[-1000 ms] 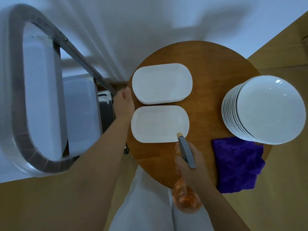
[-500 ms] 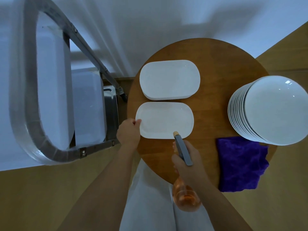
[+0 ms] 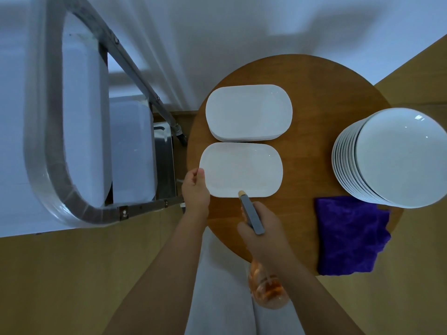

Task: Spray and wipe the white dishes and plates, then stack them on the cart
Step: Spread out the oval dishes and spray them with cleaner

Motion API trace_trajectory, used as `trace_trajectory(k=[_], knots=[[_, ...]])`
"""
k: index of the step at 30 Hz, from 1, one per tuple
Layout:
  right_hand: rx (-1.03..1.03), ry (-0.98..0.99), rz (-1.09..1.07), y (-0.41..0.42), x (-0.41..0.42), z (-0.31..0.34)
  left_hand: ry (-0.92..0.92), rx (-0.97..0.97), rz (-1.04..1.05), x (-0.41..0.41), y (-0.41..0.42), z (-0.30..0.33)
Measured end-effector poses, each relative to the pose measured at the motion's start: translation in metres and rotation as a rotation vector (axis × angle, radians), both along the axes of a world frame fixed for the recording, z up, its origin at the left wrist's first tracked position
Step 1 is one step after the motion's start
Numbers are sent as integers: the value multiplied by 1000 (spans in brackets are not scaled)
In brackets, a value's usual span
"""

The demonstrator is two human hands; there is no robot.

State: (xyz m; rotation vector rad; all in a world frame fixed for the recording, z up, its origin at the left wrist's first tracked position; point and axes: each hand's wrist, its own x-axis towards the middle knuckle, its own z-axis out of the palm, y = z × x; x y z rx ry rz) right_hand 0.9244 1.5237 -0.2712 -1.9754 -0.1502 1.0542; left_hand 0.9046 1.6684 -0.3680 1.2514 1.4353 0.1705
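We see the left hand (image 3: 195,189) pinching the near dish (image 3: 242,169) at its left edge; the right hand (image 3: 262,232) grips the sprayer (image 3: 251,213), nozzle at the dish's near rim.

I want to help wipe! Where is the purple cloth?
In the head view, the purple cloth lies on the round wooden table's right near edge, just below the stack of round white plates.

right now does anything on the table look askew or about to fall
Two things. The purple cloth hangs partly over the near edge of the round table. The stack of round plates leans, each plate stepped sideways, and its right side juts past the table rim. No spills or chips show.
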Motion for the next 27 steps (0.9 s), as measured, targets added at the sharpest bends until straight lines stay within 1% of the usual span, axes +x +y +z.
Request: trace_trajectory(k=[3, 7, 9, 11, 13, 16, 18, 20, 22, 25, 27], knots=[[-62, -39, 66, -1, -3, -2, -25, -67, 58, -1, -1, 0], [-110, -22, 38, -4, -2, -2, -39, -98, 89, 0, -3, 3], [-113, 14, -22, -8, 1, -2, -46, -108, 104, -1, -4, 4], [-81, 25, -141, -14, 6, -1, -57, -118, 117, -1, -4, 5], [-40, -7, -270, -19, 12, 0, -64, -127, 126, -1, -5, 6], [-30, -86, -355, -26, 20, -1, -74, -127, 124, 0, -4, 8], [-61, -80, -330, -28, 23, -3, -76, -121, 116, 1, -4, 9], [-112, -52, -254, -28, 24, -3, -83, -121, 109, 3, -4, 11], [-121, -32, -181, -28, 21, -2, -97, -121, 109, 5, -4, 14], [9, 49, -112, -28, 15, 4, -98, -69, 82, 8, -2, 17], [122, 38, -94, -29, 11, 8, -111, -33, 60, 10, 1, 21]])
